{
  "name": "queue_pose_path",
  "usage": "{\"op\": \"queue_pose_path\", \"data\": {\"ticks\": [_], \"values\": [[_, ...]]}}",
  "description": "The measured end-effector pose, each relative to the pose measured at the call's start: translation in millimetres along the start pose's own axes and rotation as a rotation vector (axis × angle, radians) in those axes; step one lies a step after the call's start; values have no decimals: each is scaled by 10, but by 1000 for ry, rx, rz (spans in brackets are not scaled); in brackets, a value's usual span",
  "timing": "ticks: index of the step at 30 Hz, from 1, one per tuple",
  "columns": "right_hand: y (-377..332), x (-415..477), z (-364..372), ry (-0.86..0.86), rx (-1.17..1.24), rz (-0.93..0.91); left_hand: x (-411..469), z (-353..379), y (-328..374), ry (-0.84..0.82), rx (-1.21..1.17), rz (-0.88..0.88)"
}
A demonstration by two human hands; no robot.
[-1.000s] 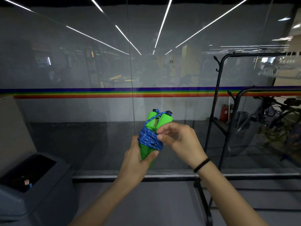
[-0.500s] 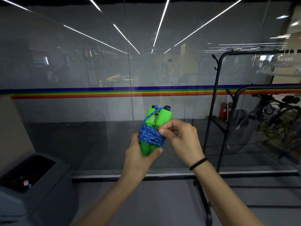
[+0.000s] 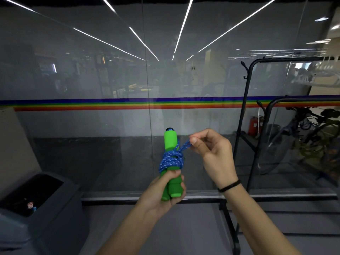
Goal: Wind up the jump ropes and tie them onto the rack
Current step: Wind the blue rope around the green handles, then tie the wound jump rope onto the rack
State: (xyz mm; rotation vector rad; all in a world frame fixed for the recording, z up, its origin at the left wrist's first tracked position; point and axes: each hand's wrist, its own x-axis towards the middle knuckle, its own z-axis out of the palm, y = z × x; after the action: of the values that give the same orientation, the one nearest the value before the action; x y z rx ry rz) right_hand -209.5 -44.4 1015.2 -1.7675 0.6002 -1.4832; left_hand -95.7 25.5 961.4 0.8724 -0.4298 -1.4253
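Dim interior. Linear ceiling lights (image 3: 181,30) reflect as glare streaks in the glass wall (image 3: 92,80). Wide-angle distortion bends frame edges; focus is sharp.

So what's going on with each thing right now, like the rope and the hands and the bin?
Blue rope: wound around the handles, end loop pulled sideways.
Green handles: bundled together, upright.
Left hand: shut on the handles' lower end.
Right hand: pinching the rope's loop.
Grey bin: lid opening uncovered.
Black rack: nothing tied on it yet.
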Motion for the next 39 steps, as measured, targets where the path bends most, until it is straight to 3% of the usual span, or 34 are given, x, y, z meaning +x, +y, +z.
{"op": "queue_pose_path", "data": {"ticks": [7,11,16,20,25,32,36,39], "values": [[-117,75,-37,-1,29,-78,59,-32,5,-55,-72,-63],[-120,89,11,-98,-77,-94,110,-40,-59,-26,81,-38],[-82,119,104,-102,-201,-105,253,-49,3,133,466,255],[-70,122,131,-88,-249,-88,343,-18,64,195,574,382],[-86,142,176,-91,-283,-62,416,-10,47,125,587,285],[-20,156,196,-71,-291,-60,606,-211,97,72,369,35],[47,267,137,-112,-316,-9,680,-237,104,1,497,-20],[165,369,37,-84,-380,18,797,-194,115,0,623,47]]}}
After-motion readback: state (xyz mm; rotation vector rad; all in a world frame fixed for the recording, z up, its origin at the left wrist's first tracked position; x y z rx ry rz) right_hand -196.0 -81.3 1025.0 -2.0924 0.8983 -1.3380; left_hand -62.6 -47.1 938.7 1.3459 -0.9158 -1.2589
